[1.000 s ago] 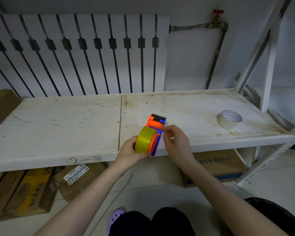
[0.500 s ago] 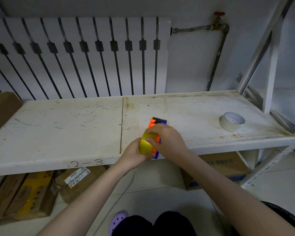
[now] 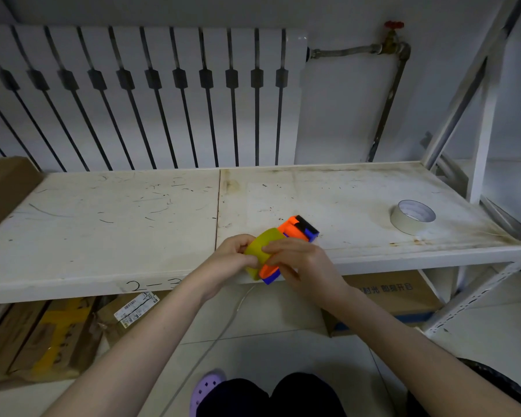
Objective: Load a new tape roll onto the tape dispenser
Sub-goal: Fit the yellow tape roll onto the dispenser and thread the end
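An orange and blue tape dispenser (image 3: 297,230) lies at the front edge of the white shelf (image 3: 103,224), its black cutter end pointing back right. A yellow tape roll (image 3: 260,246) sits on the dispenser's near end. My left hand (image 3: 229,258) grips the roll from the left. From the right, my right hand (image 3: 298,261) covers the roll and the dispenser body, fingers curled over both. The roll's centre and the dispenser's hub are hidden by my fingers.
A second, pale tape roll (image 3: 412,216) lies flat at the shelf's right end. A radiator (image 3: 145,94) stands behind the shelf. Cardboard boxes (image 3: 388,296) sit under the shelf, and another box (image 3: 3,188) rests at its left end. A shelf upright (image 3: 487,139) rises at right.
My right hand moved from the dispenser's side onto the yellow roll and closed over it. The dispenser has turned so its cutter end now points further right.
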Demonstrator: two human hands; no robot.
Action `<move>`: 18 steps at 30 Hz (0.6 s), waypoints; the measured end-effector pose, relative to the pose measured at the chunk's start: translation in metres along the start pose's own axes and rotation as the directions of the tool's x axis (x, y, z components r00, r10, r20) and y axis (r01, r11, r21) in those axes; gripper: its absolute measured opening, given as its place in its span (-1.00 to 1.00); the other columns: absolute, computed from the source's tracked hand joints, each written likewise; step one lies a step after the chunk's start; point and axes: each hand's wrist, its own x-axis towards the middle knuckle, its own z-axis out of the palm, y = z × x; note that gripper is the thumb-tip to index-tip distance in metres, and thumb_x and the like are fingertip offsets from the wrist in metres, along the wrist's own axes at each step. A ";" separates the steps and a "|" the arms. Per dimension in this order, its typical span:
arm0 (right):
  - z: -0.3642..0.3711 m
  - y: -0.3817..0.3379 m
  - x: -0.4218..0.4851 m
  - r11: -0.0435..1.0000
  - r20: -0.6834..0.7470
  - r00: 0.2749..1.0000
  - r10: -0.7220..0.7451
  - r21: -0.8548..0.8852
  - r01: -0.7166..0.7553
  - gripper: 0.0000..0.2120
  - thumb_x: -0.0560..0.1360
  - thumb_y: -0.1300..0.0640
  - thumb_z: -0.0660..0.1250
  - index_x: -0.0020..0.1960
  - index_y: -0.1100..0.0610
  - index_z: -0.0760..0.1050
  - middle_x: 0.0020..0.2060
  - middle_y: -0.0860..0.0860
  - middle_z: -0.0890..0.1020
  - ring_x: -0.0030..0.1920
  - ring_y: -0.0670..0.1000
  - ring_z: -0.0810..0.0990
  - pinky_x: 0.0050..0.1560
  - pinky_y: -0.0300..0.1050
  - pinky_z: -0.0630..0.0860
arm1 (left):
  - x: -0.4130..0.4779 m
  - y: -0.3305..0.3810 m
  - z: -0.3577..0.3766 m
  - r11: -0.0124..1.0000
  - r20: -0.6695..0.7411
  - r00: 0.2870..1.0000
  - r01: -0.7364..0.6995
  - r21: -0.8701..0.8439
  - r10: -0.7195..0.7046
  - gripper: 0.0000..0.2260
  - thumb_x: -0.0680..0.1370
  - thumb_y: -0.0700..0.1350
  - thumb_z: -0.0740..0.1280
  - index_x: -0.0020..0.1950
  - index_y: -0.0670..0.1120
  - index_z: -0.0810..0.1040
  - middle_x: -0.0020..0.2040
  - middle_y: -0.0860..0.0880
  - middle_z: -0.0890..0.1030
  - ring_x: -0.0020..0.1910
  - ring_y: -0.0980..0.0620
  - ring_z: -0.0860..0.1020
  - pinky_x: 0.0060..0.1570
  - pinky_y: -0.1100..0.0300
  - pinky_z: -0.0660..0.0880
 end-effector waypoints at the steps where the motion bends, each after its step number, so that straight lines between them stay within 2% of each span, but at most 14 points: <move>1: 0.000 -0.001 0.001 0.997 -0.026 0.999 0.037 0.069 -0.036 -0.80 0.34 0.40 0.37 -0.17 0.14 0.65 -0.03 0.03 0.70 0.05 -0.07 0.62 0.10 -0.22 0.52 | 0.000 0.004 0.000 1.000 -0.007 1.000 0.016 -0.016 -0.016 -0.75 0.22 -0.23 0.31 -0.11 -0.15 0.56 -0.21 -0.10 0.55 -0.18 -0.02 0.49 -0.13 0.15 0.40; 3: -0.001 -0.002 0.002 0.968 -0.089 0.986 0.144 0.218 -0.122 -0.79 0.37 0.42 0.33 -0.15 0.17 0.63 -0.10 -0.02 0.69 0.04 -0.09 0.60 0.10 -0.34 0.50 | 0.003 0.015 0.005 0.996 -0.087 0.992 0.085 -0.038 -0.088 -0.97 0.33 -0.15 0.34 -0.27 -0.07 0.50 -0.28 -0.06 0.50 -0.25 0.00 0.45 -0.22 0.19 0.37; 5: -0.001 -0.004 0.003 0.931 -0.132 0.960 0.248 0.308 -0.199 -0.79 0.40 0.40 0.30 -0.11 0.15 0.62 -0.13 -0.08 0.65 0.01 -0.08 0.60 0.03 -0.31 0.55 | 0.007 0.022 0.009 0.984 -0.170 0.969 0.168 -0.065 -0.177 -0.84 0.46 -0.15 0.28 -0.32 -0.07 0.41 -0.30 -0.05 0.42 -0.32 0.01 0.40 -0.32 0.20 0.32; 7: -0.001 -0.002 0.005 0.924 -0.156 0.938 0.310 0.283 -0.258 -0.77 0.43 0.35 0.30 -0.01 0.11 0.60 -0.09 -0.04 0.65 -0.02 -0.04 0.60 -0.02 -0.19 0.58 | 0.010 0.027 0.012 0.979 -0.192 0.960 0.198 -0.054 -0.204 -0.86 0.49 -0.16 0.21 -0.28 -0.10 0.35 -0.28 -0.07 0.39 -0.32 0.00 0.36 -0.35 0.19 0.26; 8: 0.000 0.001 0.006 0.918 -0.137 0.928 0.345 0.254 -0.304 -0.75 0.43 0.31 0.30 0.06 0.09 0.56 -0.02 -0.01 0.63 0.01 -0.04 0.58 0.01 -0.14 0.57 | 0.011 0.028 0.013 0.978 -0.198 0.958 0.202 -0.051 -0.208 -0.88 0.49 -0.17 0.19 -0.25 -0.12 0.34 -0.26 -0.08 0.39 -0.31 0.00 0.35 -0.34 0.19 0.25; 10: 0.002 0.003 0.009 0.877 -0.013 0.899 0.439 0.223 -0.425 -0.64 0.42 0.23 0.33 0.20 0.06 0.46 0.13 -0.01 0.52 0.11 -0.03 0.50 0.11 -0.07 0.52 | 0.012 0.029 0.012 0.973 -0.206 0.951 0.227 -0.049 -0.232 -0.90 0.50 -0.22 0.16 -0.22 -0.16 0.34 -0.26 -0.09 0.40 -0.30 -0.01 0.37 -0.35 0.21 0.28; 12: 0.003 0.000 0.011 0.805 0.128 0.852 0.508 0.281 -0.522 -0.59 0.47 0.17 0.31 0.30 0.06 0.37 0.19 -0.02 0.45 0.15 -0.05 0.44 0.15 -0.08 0.46 | 0.014 0.030 0.013 0.973 -0.206 0.951 0.228 -0.031 -0.229 -0.88 0.52 -0.29 0.14 -0.21 -0.17 0.38 -0.25 -0.09 0.43 -0.28 -0.01 0.42 -0.40 0.28 0.39; 14: 0.003 -0.004 0.016 0.744 0.156 0.815 0.559 0.340 -0.575 -0.61 0.53 0.06 0.27 0.33 0.09 0.35 0.18 0.02 0.46 0.14 -0.03 0.44 0.11 -0.13 0.41 | 0.013 0.026 0.013 0.983 -0.182 0.966 0.183 -0.014 -0.182 -0.81 0.52 -0.35 0.14 -0.23 -0.15 0.43 -0.26 -0.10 0.46 -0.28 0.00 0.46 -0.38 0.35 0.47; 15: 0.004 -0.005 0.019 0.730 0.154 0.799 0.582 0.333 -0.596 -0.60 0.53 -0.01 0.27 0.31 0.12 0.37 0.14 0.03 0.46 0.11 -0.02 0.45 0.08 -0.13 0.42 | 0.011 0.022 0.013 0.988 -0.173 0.972 0.156 -0.010 -0.155 -0.80 0.48 -0.39 0.13 -0.24 -0.16 0.46 -0.27 -0.12 0.48 -0.26 -0.03 0.48 -0.30 0.30 0.49; 16: 0.004 -0.004 0.023 0.726 0.163 0.785 0.598 0.306 -0.617 -0.57 0.51 -0.07 0.27 0.28 0.14 0.39 0.09 0.04 0.46 0.07 -0.02 0.46 0.07 -0.11 0.45 | 0.008 0.018 0.013 0.992 -0.155 0.980 0.127 -0.014 -0.127 -0.78 0.44 -0.40 0.12 -0.24 -0.16 0.47 -0.28 -0.13 0.49 -0.25 -0.05 0.49 -0.26 0.25 0.48; 18: 0.004 -0.002 0.029 0.723 0.233 0.772 0.592 0.269 -0.636 -0.53 0.45 -0.13 0.34 0.22 0.12 0.40 0.06 0.03 0.48 0.04 -0.01 0.50 0.09 0.00 0.52 | 0.004 0.015 0.013 0.996 -0.128 0.988 0.087 -0.030 -0.090 -0.81 0.42 -0.35 0.14 -0.26 -0.13 0.46 -0.30 -0.08 0.49 -0.29 0.01 0.48 -0.30 0.25 0.43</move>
